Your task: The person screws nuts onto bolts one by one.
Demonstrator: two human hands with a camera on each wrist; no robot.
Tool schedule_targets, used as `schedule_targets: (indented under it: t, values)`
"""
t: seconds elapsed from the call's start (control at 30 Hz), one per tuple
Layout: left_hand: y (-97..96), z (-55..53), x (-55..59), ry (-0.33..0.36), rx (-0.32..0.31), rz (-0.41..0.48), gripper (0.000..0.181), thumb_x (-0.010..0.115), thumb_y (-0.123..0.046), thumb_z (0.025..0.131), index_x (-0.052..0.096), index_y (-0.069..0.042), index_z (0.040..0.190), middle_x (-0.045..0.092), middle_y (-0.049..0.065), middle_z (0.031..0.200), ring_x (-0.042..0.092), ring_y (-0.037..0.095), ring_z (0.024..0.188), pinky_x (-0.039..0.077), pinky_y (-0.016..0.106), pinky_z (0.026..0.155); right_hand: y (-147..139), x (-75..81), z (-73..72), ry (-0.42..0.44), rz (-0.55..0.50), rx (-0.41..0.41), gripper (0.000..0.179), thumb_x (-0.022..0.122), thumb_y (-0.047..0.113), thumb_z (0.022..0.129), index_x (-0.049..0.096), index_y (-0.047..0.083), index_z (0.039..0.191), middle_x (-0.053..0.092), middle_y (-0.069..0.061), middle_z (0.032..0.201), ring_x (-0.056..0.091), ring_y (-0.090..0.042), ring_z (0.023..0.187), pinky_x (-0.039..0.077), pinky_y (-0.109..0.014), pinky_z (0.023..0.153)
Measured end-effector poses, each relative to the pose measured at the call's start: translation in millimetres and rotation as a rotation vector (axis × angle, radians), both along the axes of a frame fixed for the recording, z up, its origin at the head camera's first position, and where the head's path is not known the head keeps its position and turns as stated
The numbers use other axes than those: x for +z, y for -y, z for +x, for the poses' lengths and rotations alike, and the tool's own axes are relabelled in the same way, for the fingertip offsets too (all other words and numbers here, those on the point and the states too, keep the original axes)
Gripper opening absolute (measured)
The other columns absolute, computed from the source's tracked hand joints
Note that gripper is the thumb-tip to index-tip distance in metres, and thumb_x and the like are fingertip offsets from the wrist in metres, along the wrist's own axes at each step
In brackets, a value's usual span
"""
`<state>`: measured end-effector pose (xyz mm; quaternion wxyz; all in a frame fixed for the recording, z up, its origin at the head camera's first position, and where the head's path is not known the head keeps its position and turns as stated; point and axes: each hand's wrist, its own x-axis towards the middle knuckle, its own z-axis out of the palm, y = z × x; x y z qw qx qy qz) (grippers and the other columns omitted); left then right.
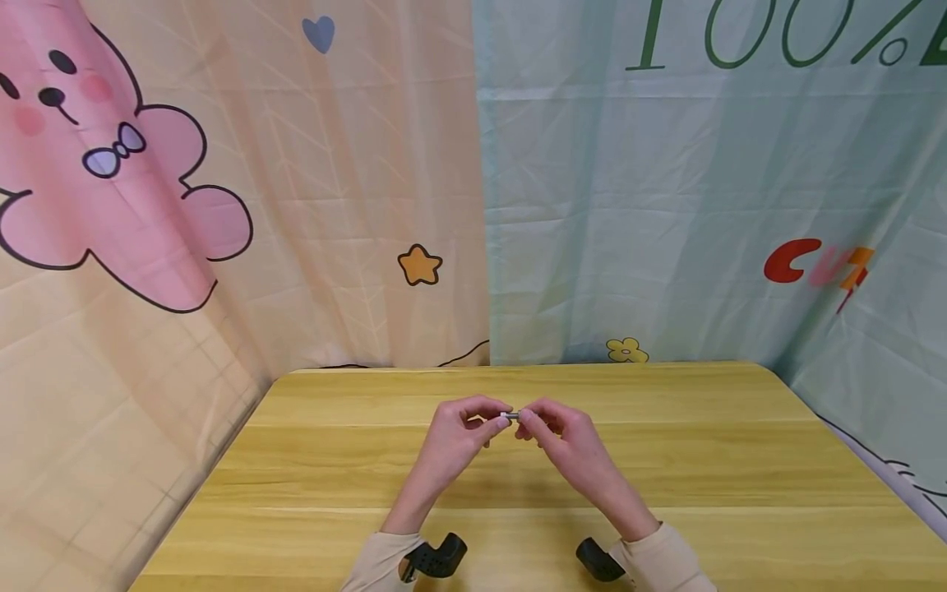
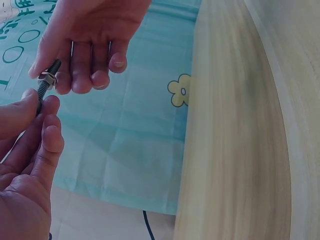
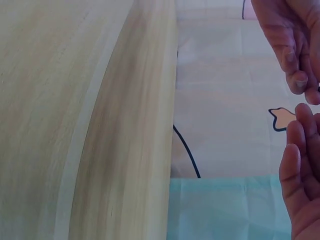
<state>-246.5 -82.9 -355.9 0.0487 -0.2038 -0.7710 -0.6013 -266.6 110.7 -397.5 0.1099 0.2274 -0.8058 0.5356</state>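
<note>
A small dark threaded bolt (image 1: 511, 415) is held between the two hands above the wooden table. My left hand (image 1: 460, 434) pinches one end between thumb and fingers; in the left wrist view this left hand (image 2: 25, 160) covers that end. Partway along the bolt (image 2: 43, 90) sits a shiny hex nut (image 2: 47, 78). The thumb and index finger of my right hand (image 1: 565, 440) are at the nut, pinching it, while its other fingers hang loosely in the left wrist view. The right wrist view shows both hands only partly, at its right edge, with the bolt almost wholly out of frame.
The wooden table (image 1: 333, 477) spreads under both forearms. Patterned curtains (image 1: 414, 164) stand behind it and at both sides. A black wrist device (image 1: 444, 557) is at the left cuff, and another black device (image 1: 598, 561) at the right cuff.
</note>
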Motion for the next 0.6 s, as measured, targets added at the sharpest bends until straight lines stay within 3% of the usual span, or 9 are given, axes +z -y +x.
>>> schedule_targets:
  t: [0.13, 0.27, 0.43, 0.6]
  values:
    - [0.0, 0.4, 0.1, 0.0, 0.005, 0.001, 0.013, 0.068, -0.004, 0.092, 0.074, -0.003, 0.104, 0.069, 0.007, 0.094, 0.058, 0.016, 0.072, 0.05, 0.028, 0.063, -0.1, -0.4, -0.2, -0.02, -0.006, 0.002, 0.021, 0.061, 0.033, 0.099, 0.069, 0.017, 0.109, 0.069, 0.005, 0.1, 0.063, -0.012, 0.094, 0.052, -0.032, 0.079]
    - [0.3, 0.2, 0.4, -0.004, 0.01, 0.018, 0.013, 0.067, -0.002, 0.092, 0.073, -0.001, 0.104, 0.069, 0.008, 0.094, 0.057, 0.018, 0.072, 0.049, 0.025, 0.061, -1.3, 0.7, -1.5, -0.103, -0.033, 0.062, 0.025, 0.068, 0.019, 0.095, 0.064, 0.015, 0.119, 0.065, 0.004, 0.113, 0.061, -0.015, 0.103, 0.051, -0.035, 0.082]
    - [0.1, -0.3, 0.7, -0.001, 0.01, 0.025, 0.013, 0.067, -0.002, 0.092, 0.073, -0.001, 0.103, 0.069, 0.008, 0.093, 0.057, 0.018, 0.071, 0.047, 0.023, 0.06, -2.3, 2.1, -2.1, -0.16, -0.016, 0.087, 0.021, 0.07, 0.013, 0.093, 0.064, 0.017, 0.112, 0.065, 0.006, 0.105, 0.062, -0.015, 0.095, 0.052, -0.033, 0.081]
    - [-0.4, -0.4, 0.4, -0.001, 0.007, 0.028, 0.012, 0.067, -0.002, 0.092, 0.073, -0.001, 0.103, 0.069, 0.009, 0.093, 0.057, 0.016, 0.07, 0.047, 0.023, 0.06, -2.2, 1.7, -1.8, -0.119, -0.008, 0.067, 0.015, 0.068, 0.019, 0.094, 0.066, 0.017, 0.109, 0.068, 0.005, 0.098, 0.066, -0.012, 0.089, 0.054, -0.036, 0.081]
